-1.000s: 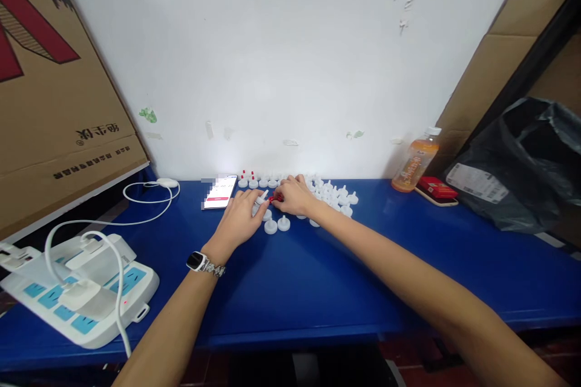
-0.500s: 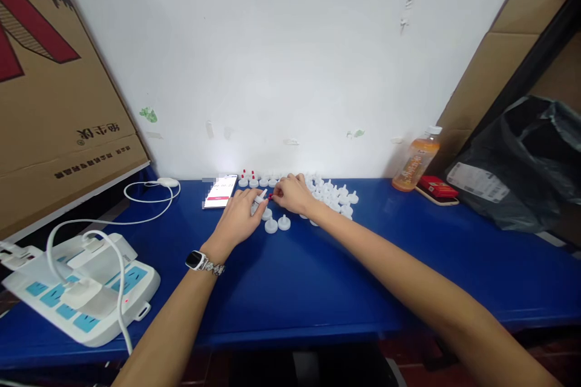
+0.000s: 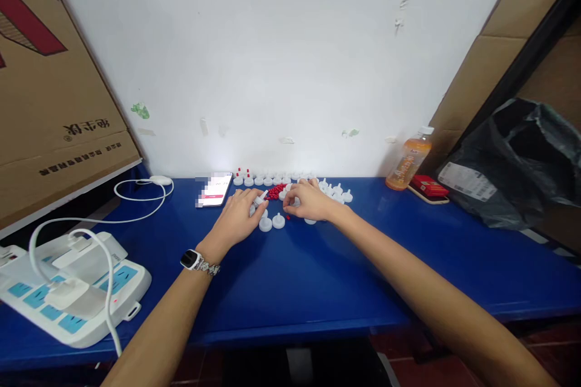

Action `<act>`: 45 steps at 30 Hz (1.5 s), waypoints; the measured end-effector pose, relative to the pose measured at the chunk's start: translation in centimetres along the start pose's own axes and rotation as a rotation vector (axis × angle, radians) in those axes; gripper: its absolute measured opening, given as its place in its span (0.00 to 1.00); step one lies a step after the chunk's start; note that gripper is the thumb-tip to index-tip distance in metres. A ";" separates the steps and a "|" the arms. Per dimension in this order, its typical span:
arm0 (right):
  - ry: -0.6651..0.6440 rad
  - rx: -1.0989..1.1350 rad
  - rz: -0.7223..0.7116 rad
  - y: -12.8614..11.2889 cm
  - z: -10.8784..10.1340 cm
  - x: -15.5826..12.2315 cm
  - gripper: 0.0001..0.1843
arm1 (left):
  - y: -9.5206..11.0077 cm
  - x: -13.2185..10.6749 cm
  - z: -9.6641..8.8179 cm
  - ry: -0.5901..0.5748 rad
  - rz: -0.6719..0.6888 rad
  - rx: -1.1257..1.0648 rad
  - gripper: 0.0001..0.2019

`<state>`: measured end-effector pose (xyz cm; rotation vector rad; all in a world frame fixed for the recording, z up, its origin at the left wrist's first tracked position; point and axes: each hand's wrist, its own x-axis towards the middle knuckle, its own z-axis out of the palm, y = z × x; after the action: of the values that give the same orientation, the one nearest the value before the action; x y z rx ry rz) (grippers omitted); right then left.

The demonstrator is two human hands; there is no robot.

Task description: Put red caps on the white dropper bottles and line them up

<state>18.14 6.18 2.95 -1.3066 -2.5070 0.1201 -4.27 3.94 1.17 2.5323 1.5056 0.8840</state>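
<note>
My left hand [image 3: 239,213] is closed on a white nozzle cap [image 3: 261,198], a round base with a narrow spout, held tilted between thumb and fingers. My right hand [image 3: 307,201] is to its right, fingers pinched together beside a pile of small red tip caps [image 3: 275,192]. One red tip cap [image 3: 287,217] shows just below the right fingertips; whether they grip it or anything else is hidden. Two white nozzle caps [image 3: 278,221] stand upright in front of the hands. More loose white nozzle caps [image 3: 338,191] lie behind and right of my right hand.
White nozzle caps [image 3: 258,181] stand in a row along the wall, a few at the left with red tips. A phone [image 3: 215,189] lies left of them. A power strip [image 3: 86,302] with cables is at left; a drink bottle [image 3: 408,160], red box [image 3: 429,185] and dark plastic bag [image 3: 512,163] are at right.
My right hand has moved right and slightly towards me, away from the white nozzle cap in my left hand. The red pile now shows between the hands. The view has shifted slightly.
</note>
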 end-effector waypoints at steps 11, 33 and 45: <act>0.029 -0.081 -0.050 -0.7 1.4 -2.4 0.08 | 0.2 0.0 0.3 0.012 0.036 0.012 0.19; 0.377 1.271 0.194 -1.3 1.7 -1.9 0.17 | 2.9 -0.5 0.3 -0.027 0.224 -0.061 0.17; 0.593 1.205 0.155 -3.5 2.2 -1.5 0.21 | 3.6 -0.6 0.7 0.034 0.225 0.015 0.16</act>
<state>15.45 3.10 1.25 -0.7919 -1.3468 0.9384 -1.32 1.68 1.56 2.7509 1.2572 0.9489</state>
